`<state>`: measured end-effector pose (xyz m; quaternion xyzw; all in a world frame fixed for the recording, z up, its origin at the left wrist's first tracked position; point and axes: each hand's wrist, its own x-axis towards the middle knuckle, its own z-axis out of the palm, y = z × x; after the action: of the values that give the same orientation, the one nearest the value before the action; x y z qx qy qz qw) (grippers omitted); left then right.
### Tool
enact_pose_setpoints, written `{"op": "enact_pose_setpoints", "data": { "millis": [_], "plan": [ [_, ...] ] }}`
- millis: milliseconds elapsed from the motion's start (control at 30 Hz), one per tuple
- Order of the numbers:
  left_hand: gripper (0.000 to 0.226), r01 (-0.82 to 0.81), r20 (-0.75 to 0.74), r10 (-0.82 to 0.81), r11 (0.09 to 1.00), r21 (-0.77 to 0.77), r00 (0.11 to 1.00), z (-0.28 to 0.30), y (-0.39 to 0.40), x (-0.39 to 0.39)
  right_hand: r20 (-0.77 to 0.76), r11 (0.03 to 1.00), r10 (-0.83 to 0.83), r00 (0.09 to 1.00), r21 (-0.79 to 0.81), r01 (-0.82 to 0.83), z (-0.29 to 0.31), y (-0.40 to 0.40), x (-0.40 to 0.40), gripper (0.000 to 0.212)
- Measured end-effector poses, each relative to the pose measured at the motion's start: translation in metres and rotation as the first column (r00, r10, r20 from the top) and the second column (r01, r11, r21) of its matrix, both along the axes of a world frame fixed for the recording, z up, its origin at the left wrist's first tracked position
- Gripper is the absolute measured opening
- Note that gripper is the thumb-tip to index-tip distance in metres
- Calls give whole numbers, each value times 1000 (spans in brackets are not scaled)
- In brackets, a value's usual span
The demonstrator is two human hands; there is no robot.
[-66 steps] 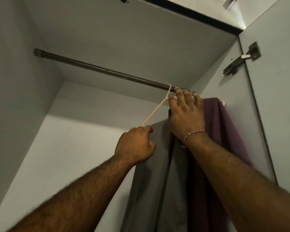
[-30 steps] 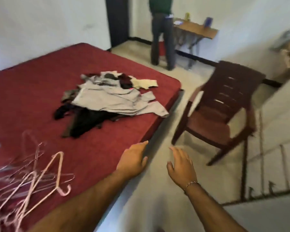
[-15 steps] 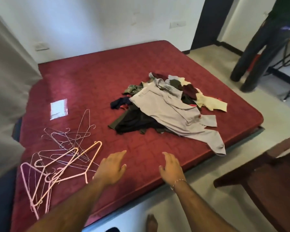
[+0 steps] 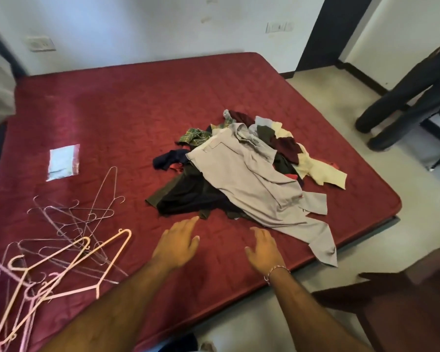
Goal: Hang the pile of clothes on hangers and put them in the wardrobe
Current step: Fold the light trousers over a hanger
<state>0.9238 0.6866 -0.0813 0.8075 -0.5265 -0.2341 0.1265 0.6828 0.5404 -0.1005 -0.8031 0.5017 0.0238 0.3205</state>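
A pile of clothes (image 4: 241,171) lies on the red mattress (image 4: 125,110), with a long grey garment (image 4: 254,184) spread on top and dark, checked, maroon and cream pieces under it. Several pink and thin wire hangers (image 4: 69,247) lie tangled at the mattress's near left. My left hand (image 4: 178,243) reaches over the mattress just short of the pile's dark edge, fingers straight and empty. My right hand (image 4: 263,250), a bracelet at its wrist, hovers beside it near the grey garment's lower end, also empty. The wardrobe is out of view.
A clear plastic packet (image 4: 64,162) lies on the mattress's left part. A dark brown chair (image 4: 404,298) stands at the lower right beside the bed. Another person's legs (image 4: 404,97) stand at the far right on the pale floor.
I have turned from the wardrobe, where both hands were at a hanger on the rail, to the bed. Both empty hands have moved forward toward the clothes pile.
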Motion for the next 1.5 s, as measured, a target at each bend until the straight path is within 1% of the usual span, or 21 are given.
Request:
{"op": "enact_pose_setpoints", "data": {
  "millis": [133, 200, 267, 367, 433, 533, 600, 667, 800, 900, 933, 967, 1033, 1067, 1167, 1233, 1333, 1367, 1400, 1433, 1500],
  "plan": [
    [66, 3, -58, -3, 1000, -2, 998, -11, -64, 7, -51, 998, -40, 998, -41, 38, 2, -53, -6, 61],
    [65, -4, -85, 4, 1000, 0, 996, -15, -92, 9, -78, 996, -79, 994, -44, 76, 1, -81, -5, 60],
    [68, -54, -159, 51, 999, -11, 986, -15, -116, 9, -78, 995, -88, 993, -44, 84, -3, -108, 0, 60],
    [62, -170, -289, 157, 985, -23, 945, -18, -157, 9, -106, 999, -47, 993, -3, 47, -14, -159, 19, 61],
    [60, -238, -337, 214, 971, -33, 917, -20, -178, 11, -148, 999, -31, 988, 11, 33, -26, -192, 36, 63],
    [58, -348, -340, 324, 938, -10, 883, -13, -205, 16, -183, 998, 31, 983, 57, -21, -46, -241, 70, 64],
    [57, -362, -350, 337, 932, -5, 874, -9, -216, 20, -214, 997, 58, 975, 58, -47, -58, -264, 89, 64],
    [55, -390, -339, 370, 921, 9, 865, -10, -228, 25, -287, 994, 105, 952, 64, -91, -72, -286, 105, 64],
    [52, -534, -381, 506, 845, 37, 774, -19, -237, 33, -431, 983, 181, 884, 57, -173, -98, -310, 121, 58],
    [49, -571, -410, 548, 817, 77, 729, -33, -233, 30, -477, 975, 223, 850, 105, -197, -112, -322, 123, 74],
    [48, -574, -415, 555, 814, 93, 720, -36, -230, 28, -451, 972, 235, 861, 138, -193, -113, -323, 126, 79],
    [48, -580, -424, 566, 807, 110, 707, -41, -227, 28, -399, 969, 238, 886, 164, -187, -112, -323, 128, 78],
    [46, -592, -433, 590, 793, 148, 682, -48, -222, 27, -308, 963, 250, 918, 182, -201, -109, -320, 132, 67],
    [45, -591, -434, 599, 788, 171, 673, -51, -221, 27, -295, 960, 261, 919, 179, -215, -108, -319, 131, 64],
    [42, -575, -447, 594, 795, 196, 669, -56, -217, 26, -403, 971, 238, 884, 134, -200, -105, -321, 122, 70],
    [41, -565, -462, 578, 805, 183, 673, -62, -213, 29, -484, 979, 205, 850, 113, -172, -112, -334, 116, 69],
    [40, -554, -497, 565, 811, 189, 658, -72, -207, 33, -553, 973, 229, 801, 116, -198, -126, -353, 109, 76],
    [39, -560, -506, 569, 806, 190, 648, -76, -203, 35, -544, 970, 243, 803, 109, -220, -128, -354, 110, 79],
    [38, -566, -512, 570, 803, 185, 642, -78, -200, 37, -489, 968, 250, 836, 108, -227, -128, -352, 111, 77],
    [36, -571, -513, 573, 800, 184, 638, -79, -198, 39, -389, 967, 252, 886, 127, -219, -126, -349, 115, 73],
    [32, -585, -526, 594, 784, 208, 609, -79, -193, 45, -75, 955, 178, 981, 253, -154, -105, -326, 123, 59]
  ]
}}
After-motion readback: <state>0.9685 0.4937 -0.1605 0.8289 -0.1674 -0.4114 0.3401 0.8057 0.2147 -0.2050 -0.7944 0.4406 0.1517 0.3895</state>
